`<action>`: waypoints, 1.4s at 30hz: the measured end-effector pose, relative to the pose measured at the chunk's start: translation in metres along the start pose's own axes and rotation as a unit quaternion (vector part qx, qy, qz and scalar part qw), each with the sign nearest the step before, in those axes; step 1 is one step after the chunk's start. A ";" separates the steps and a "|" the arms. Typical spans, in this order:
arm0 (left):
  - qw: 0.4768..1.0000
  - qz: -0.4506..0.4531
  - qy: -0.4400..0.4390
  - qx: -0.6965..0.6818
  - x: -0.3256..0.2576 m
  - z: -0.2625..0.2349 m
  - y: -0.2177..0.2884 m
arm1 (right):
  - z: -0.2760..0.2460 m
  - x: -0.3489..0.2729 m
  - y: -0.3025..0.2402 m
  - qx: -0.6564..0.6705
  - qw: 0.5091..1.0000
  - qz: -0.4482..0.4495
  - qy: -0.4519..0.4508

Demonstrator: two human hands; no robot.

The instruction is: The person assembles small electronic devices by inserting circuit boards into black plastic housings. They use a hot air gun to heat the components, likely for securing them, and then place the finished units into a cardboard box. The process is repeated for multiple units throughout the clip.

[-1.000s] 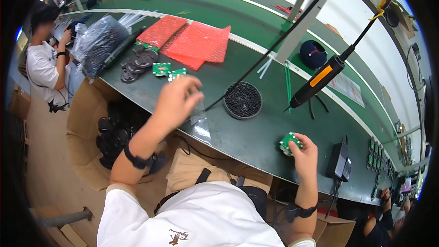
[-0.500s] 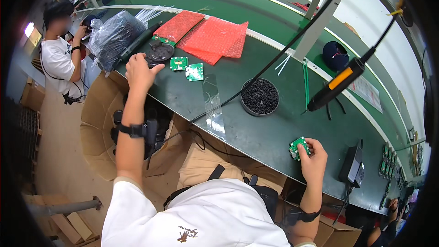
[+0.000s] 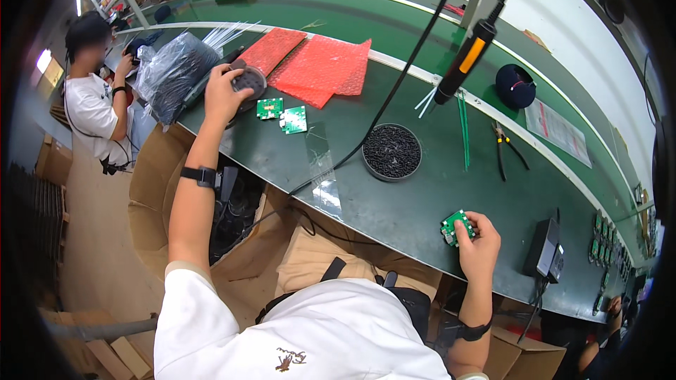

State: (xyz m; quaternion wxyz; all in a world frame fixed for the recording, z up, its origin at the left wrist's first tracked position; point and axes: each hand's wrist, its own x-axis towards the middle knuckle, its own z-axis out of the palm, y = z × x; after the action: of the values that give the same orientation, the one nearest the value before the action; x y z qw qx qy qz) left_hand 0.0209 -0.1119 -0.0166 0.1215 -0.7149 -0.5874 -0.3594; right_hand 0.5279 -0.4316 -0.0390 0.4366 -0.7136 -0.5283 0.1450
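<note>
On the left of the green bench, my left hand (image 3: 224,97) is closed about the near edge of a dark round piece (image 3: 253,80), thumb and fingertips against it. Its underside and whatever lies beneath are hidden by the hand. Just to the right lie two small green circuit boards (image 3: 270,108), almost side by side; the second board (image 3: 293,119) looks paler. My right hand (image 3: 481,245) pinches another green circuit board (image 3: 456,227) between thumb and fingers, above the bench's front edge.
A round tub (image 3: 392,153) of small black pieces stands mid-bench. Red bubble-wrap bags (image 3: 324,67) lie behind the boards. A corded electric screwdriver (image 3: 466,60) hangs overhead. Pliers (image 3: 503,151) and a black box (image 3: 546,250) are at right. Another person (image 3: 95,91) works at far left.
My left hand has closed on the dark round piece, its fingers formerly spread beside it. The right hand keeps the circuit board. The view has shifted slightly, uncovering the pliers.
</note>
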 end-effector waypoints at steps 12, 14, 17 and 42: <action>0.759 -0.055 -0.334 -0.556 -0.123 -0.057 0.271 | -0.006 0.001 -0.009 0.157 0.982 0.102 -0.031; 0.752 -0.079 -0.376 -0.536 -0.139 -0.046 0.296 | -0.013 -0.004 -0.017 0.176 0.973 0.139 -0.059; 0.826 0.018 -0.332 -0.455 -0.160 -0.030 0.309 | -0.018 -0.013 -0.027 0.243 0.952 0.170 -0.080; 0.894 0.157 -0.362 -0.214 -0.155 -0.046 0.326 | -0.018 -0.016 -0.030 0.278 0.939 0.178 -0.091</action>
State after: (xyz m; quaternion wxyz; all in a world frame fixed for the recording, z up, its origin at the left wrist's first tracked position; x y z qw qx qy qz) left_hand 0.2984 -0.3471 -0.0047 -0.2010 -0.8870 -0.3799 -0.1692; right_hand 0.5140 -0.4524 -0.0094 0.5349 -0.6302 -0.3682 0.4257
